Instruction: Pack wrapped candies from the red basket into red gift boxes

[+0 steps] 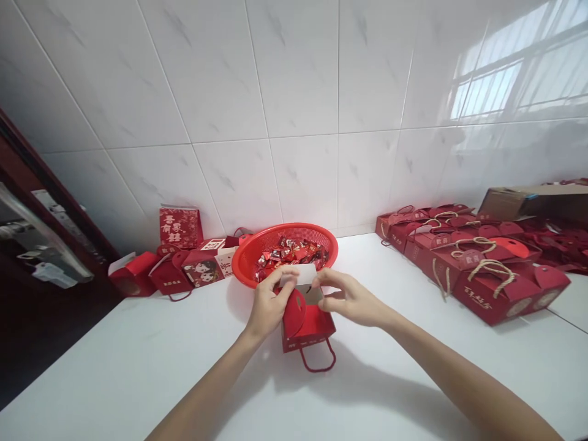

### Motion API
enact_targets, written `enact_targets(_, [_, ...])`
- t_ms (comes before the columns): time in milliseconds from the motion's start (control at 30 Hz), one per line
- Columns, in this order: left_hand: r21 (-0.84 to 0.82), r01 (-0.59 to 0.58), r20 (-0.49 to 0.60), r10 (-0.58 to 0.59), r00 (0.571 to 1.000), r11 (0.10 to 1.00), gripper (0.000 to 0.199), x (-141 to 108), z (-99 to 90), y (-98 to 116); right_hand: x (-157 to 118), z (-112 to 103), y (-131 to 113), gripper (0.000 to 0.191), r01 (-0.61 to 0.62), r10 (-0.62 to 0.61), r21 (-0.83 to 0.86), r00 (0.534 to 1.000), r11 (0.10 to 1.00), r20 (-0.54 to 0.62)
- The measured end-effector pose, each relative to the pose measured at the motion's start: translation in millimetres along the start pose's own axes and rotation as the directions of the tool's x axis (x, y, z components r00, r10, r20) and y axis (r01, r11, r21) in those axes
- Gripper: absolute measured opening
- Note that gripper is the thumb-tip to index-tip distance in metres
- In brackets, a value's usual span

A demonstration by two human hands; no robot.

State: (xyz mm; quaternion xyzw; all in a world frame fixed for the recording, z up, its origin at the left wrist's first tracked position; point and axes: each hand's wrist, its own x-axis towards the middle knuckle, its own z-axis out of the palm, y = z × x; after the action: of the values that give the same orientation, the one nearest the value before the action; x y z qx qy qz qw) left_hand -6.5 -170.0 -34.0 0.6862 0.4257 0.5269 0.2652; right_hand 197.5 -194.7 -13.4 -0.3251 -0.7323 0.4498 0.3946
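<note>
A small red gift box [309,334] stands on the white table in front of me, its top flaps raised and its inside partly showing. A red cord handle [319,370] hangs from its near side. My left hand [270,305] pinches the raised flaps at the box's left and back. From the right, my right hand [350,299] has its fingers closed on the box's right upper edge; the fingertips are partly hidden by the flap. Just behind the box is a red plastic basket [333,240] of wrapped candies [294,251].
Several filled-out red boxes with rope handles [475,288] stand in rows at the right. Behind them sits an open cardboard carton [500,202]. More red boxes [172,275] line the back left. A tiled wall [303,177] borders the white table [184,343].
</note>
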Motion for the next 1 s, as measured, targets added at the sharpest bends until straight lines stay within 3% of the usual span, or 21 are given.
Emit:
enact_targets(100, [0.045,-0.014,0.063,0.011,0.998,0.999,0.021,2.0,-2.4,-9.6,5.8,-10.0,7.8,0.020,-0.119,0.103,0.218,0.991,0.969,0.080])
enact_targets(200, [0.088,0.030,0.067,-0.036,0.997,0.996,0.023,2.4,-3.4,-9.2,8.8,-13.9,15.2,0.029,-0.194,0.142,0.297,0.972,0.935,0.189])
enact_targets(367, [0.323,0.049,0.134,-0.096,0.986,0.945,0.023,-4.9,-3.2,11.4,8.8,-13.4,19.9,0.041,-0.223,0.150,0.296,0.956,0.929,0.250])
enact_targets(500, [0.404,0.112,0.241,-0.224,0.944,0.908,0.036,-8.0,-12.7,25.8,7.3,-16.8,16.4,0.043,-0.214,0.150,0.231,0.952,0.949,0.265])
enact_targets(600, [0.299,0.225,0.415,-0.339,0.844,0.927,0.055,-2.1,-29.0,30.8,7.7,-23.2,16.7,0.044,-0.170,0.115,0.197,0.958,0.965,0.264])
enact_targets(700, [0.170,0.358,0.648,-0.378,0.661,0.918,0.069,7.8,-47.6,31.9,9.0,-32.2,20.9,0.046,-0.142,0.097,0.139,0.953,0.980,0.288])
enact_targets(767, [0.127,0.397,0.749,-0.351,0.563,0.909,0.074,13.5,-57.4,29.3,9.9,-38.5,24.4,0.047,-0.157,0.128,0.065,0.939,0.985,0.318])
enact_targets(867, [0.130,0.400,0.816,-0.327,0.477,0.907,0.082,18.0,-65.5,20.3,10.4,-45.4,28.8,0.048,-0.189,0.193,-0.046,0.914,0.981,0.357])
enact_targets(1000, [0.199,0.398,0.831,-0.370,0.416,0.895,0.098,18.2,-68.1,7.8,8.8,-45.2,28.7,0.051,-0.097,0.175,-0.221,0.913,0.971,0.369])
